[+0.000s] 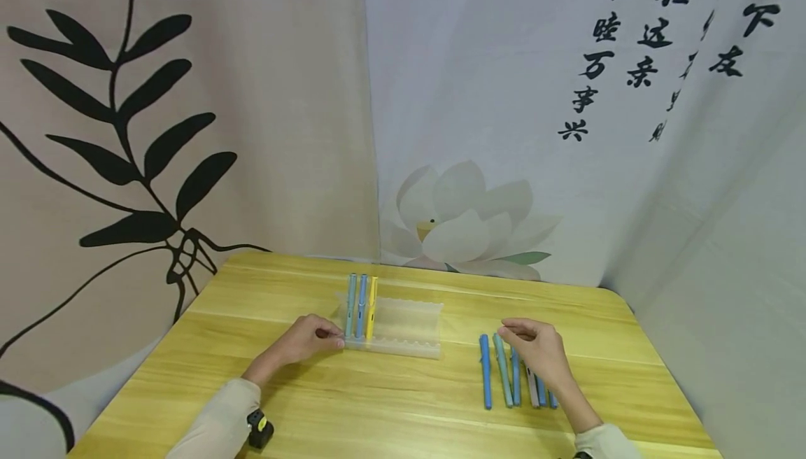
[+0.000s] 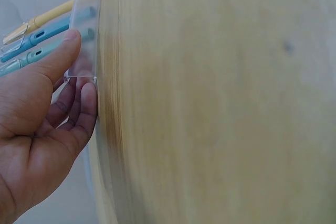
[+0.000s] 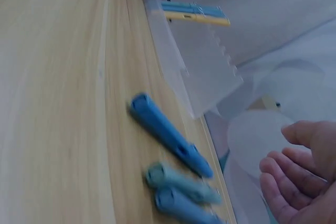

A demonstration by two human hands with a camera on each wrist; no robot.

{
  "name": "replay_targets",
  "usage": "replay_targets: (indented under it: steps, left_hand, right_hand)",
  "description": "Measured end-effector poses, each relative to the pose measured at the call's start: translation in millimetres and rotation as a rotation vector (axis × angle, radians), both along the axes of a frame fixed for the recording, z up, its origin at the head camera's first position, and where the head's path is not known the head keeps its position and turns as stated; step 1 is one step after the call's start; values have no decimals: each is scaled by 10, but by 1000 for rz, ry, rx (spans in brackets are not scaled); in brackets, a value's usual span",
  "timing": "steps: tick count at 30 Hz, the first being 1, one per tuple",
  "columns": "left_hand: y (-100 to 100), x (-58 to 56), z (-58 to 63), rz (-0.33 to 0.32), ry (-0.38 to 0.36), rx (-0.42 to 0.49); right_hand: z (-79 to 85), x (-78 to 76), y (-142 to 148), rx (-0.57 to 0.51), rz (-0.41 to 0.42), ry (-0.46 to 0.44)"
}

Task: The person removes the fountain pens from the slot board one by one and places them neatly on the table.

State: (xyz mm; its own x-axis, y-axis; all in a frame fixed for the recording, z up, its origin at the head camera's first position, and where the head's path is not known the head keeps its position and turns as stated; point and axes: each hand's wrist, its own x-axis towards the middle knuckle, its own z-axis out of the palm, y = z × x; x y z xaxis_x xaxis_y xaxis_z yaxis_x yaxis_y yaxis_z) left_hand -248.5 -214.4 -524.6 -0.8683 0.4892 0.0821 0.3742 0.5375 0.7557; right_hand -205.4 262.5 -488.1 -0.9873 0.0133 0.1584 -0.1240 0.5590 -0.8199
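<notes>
A clear plastic pen rack (image 1: 403, 326) stands on the table with a teal pen (image 1: 351, 305), a blue pen (image 1: 362, 306) and a yellow pen (image 1: 372, 308) side by side at its left end. My left hand (image 1: 313, 336) grips the rack's front left corner, with the thumb on its face and the fingers curled behind, as the left wrist view shows. Above a row of loose pens hovers my right hand (image 1: 538, 350), holding nothing, its fingers loosely bent. Nearest to it are a green pen (image 1: 503, 370) and a blue one (image 1: 515, 376).
At the left of the loose row lies another blue pen (image 1: 485, 371). A grey pen (image 1: 532, 389) and more blue ones lie partly under the right hand. The wooden table (image 1: 378, 410) backs onto a printed curtain (image 1: 302, 130).
</notes>
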Motion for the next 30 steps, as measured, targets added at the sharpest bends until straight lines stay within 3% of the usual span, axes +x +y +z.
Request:
replay_targets:
  steps: [19, 30]
  left_hand:
    - [0, 20, 21, -21, -16, 46]
    - [0, 6, 15, -7, -6, 14]
  right_hand:
    - [0, -192, -775, -118, 149, 63]
    - [24, -291, -1211, -137, 238, 70]
